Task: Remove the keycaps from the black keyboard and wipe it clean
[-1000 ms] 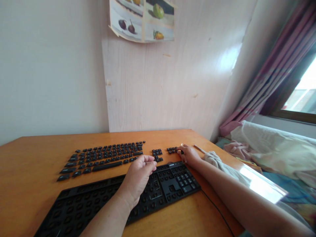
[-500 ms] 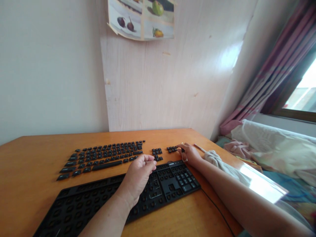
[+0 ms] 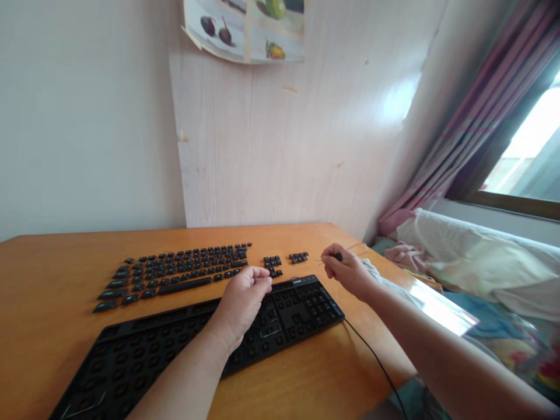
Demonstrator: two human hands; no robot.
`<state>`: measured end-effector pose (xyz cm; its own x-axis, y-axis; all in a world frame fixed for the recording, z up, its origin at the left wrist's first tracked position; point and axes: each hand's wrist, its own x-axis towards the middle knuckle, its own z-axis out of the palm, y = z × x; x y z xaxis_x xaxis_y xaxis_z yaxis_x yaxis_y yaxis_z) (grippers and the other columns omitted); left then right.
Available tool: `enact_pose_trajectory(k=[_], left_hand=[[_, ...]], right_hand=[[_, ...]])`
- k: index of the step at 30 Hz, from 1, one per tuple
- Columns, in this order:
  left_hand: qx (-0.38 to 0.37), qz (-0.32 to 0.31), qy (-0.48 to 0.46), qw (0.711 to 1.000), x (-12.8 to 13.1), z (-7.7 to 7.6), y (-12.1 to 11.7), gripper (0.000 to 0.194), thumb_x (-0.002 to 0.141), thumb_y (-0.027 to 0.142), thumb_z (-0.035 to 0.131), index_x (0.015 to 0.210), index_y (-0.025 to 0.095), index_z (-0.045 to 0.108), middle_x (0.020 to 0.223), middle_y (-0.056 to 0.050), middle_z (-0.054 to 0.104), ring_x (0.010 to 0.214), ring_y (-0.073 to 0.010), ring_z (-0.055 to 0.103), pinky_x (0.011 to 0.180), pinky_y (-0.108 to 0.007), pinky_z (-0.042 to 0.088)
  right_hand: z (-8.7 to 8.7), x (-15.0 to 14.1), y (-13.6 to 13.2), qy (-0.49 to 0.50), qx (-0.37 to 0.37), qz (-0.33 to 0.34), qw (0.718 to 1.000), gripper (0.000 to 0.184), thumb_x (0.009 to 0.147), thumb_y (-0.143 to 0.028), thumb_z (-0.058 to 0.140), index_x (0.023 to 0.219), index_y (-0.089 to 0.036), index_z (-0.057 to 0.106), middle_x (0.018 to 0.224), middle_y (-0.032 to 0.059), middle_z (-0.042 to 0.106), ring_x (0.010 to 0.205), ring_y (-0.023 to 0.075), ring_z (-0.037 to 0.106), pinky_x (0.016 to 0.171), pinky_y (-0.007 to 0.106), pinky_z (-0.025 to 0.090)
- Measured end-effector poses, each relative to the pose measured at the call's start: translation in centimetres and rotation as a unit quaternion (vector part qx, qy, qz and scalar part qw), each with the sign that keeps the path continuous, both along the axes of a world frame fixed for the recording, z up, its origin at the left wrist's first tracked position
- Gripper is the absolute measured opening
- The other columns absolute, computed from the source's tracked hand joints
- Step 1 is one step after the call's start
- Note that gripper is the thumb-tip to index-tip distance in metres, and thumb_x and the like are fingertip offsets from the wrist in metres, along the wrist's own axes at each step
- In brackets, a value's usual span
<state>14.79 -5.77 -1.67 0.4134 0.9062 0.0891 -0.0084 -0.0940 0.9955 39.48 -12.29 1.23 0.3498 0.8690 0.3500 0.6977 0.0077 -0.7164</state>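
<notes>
A black keyboard (image 3: 280, 344) lies at a slant on the desk, most of its keycaps off and bare sockets showing. Keycaps remain on its number pad (image 3: 321, 303). Above its middle is my left hand (image 3: 247, 297), thumb and fingertips pinched together; what they hold, if anything, I cannot make out. My right hand (image 3: 347, 271) is raised beyond the keyboard's far right corner. It is closed around a wire keycap puller (image 3: 338, 256) with a dark handle, its thin wires poking out to the left. A small group of loose keycaps (image 3: 298, 257) sits left of that hand.
Loose keycaps (image 3: 184, 265) lie in keyboard order behind the keyboard, with another small cluster (image 3: 272, 261) to their right. A grey cloth (image 3: 385, 283) rests at the desk's right side. The keyboard cable (image 3: 371, 350) runs off the near edge of the wooden desk (image 3: 301, 382).
My right hand has lifted away from the small keycap group at the back right, still with the puller. My left hand keeps its pinch over the keyboard. The view has shifted slightly.
</notes>
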Motion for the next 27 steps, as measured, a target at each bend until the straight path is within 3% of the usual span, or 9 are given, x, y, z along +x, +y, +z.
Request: enact_pose_trajectory(k=[4,8,12,15,18,22,27], left_hand=[[0.006,0.000,0.004,1.000,0.1,-0.1,0.1,0.033,0.075,0.039,0.063,0.098,0.015,0.064,0.087,-0.007,0.068,0.084,-0.0186,0.063,0.079,-0.031,0.046],[0.013,-0.002,0.009,1.000,0.2,0.0,0.0,0.032,0.074,0.038,0.063,0.096,0.015,0.063,0.084,-0.006,0.068,0.081,-0.0181,0.062,0.076,-0.031,0.047],[0.024,0.000,0.021,0.999,0.2,0.0,-0.1,0.032,0.074,0.037,0.063,0.096,0.014,0.063,0.082,-0.006,0.068,0.079,-0.0179,0.062,0.075,-0.030,0.046],[0.031,0.001,0.024,0.999,0.3,0.0,0.0,0.031,0.074,0.037,0.062,0.095,0.015,0.063,0.083,-0.006,0.068,0.079,-0.0178,0.063,0.075,-0.030,0.046],[0.049,0.008,0.039,0.998,0.4,-0.1,0.0,0.029,0.074,0.037,0.061,0.093,0.015,0.063,0.082,-0.005,0.068,0.077,-0.0178,0.063,0.074,-0.030,0.046],[0.101,0.016,0.075,0.992,0.6,-0.1,0.0,0.025,0.074,0.035,0.060,0.088,0.016,0.064,0.077,-0.004,0.067,0.073,-0.0174,0.062,0.071,-0.029,0.046],[0.137,0.014,0.101,0.985,0.6,0.0,-0.1,0.021,0.075,0.033,0.058,0.086,0.016,0.064,0.075,-0.004,0.067,0.072,-0.0173,0.062,0.071,-0.029,0.046]], right_hand=[[0.9,-1.0,-2.5,-0.031,-0.051,0.025,0.998,0.027,0.082,-0.046,0.055,0.078,-0.020,0.063,0.056,-0.0014,0.061,0.048,0.0103,0.047,0.049,0.022,0.037],[0.4,-1.1,-3.6,-0.066,-0.071,-0.002,0.995,0.042,0.084,-0.056,0.050,0.067,-0.019,0.064,0.048,-0.0013,0.054,0.045,0.0107,0.044,0.045,0.024,0.032],[-0.6,-0.8,-3.6,-0.115,-0.062,-0.021,0.991,0.044,0.086,-0.054,0.047,0.063,-0.019,0.062,0.053,-0.0001,0.057,0.050,0.0125,0.049,0.050,0.025,0.034],[-0.5,-0.8,-3.4,-0.185,-0.035,-0.044,0.981,0.042,0.087,-0.051,0.046,0.063,-0.020,0.062,0.062,0.0012,0.061,0.060,0.0147,0.054,0.057,0.027,0.037],[-0.1,-0.8,-3.0,-0.200,-0.011,-0.027,0.979,0.037,0.088,-0.043,0.044,0.066,-0.020,0.062,0.074,0.0021,0.065,0.070,0.0157,0.058,0.065,0.027,0.039],[-0.8,-0.5,-2.4,-0.145,-0.061,0.018,0.987,0.035,0.091,-0.045,0.039,0.082,-0.021,0.063,0.067,-0.0007,0.061,0.063,0.0145,0.055,0.058,0.025,0.037],[-2.8,0.5,-2.1,-0.190,-0.094,0.046,0.976,0.041,0.089,-0.053,0.042,0.074,-0.021,0.062,0.062,-0.0018,0.058,0.059,0.0136,0.051,0.055,0.025,0.033]])
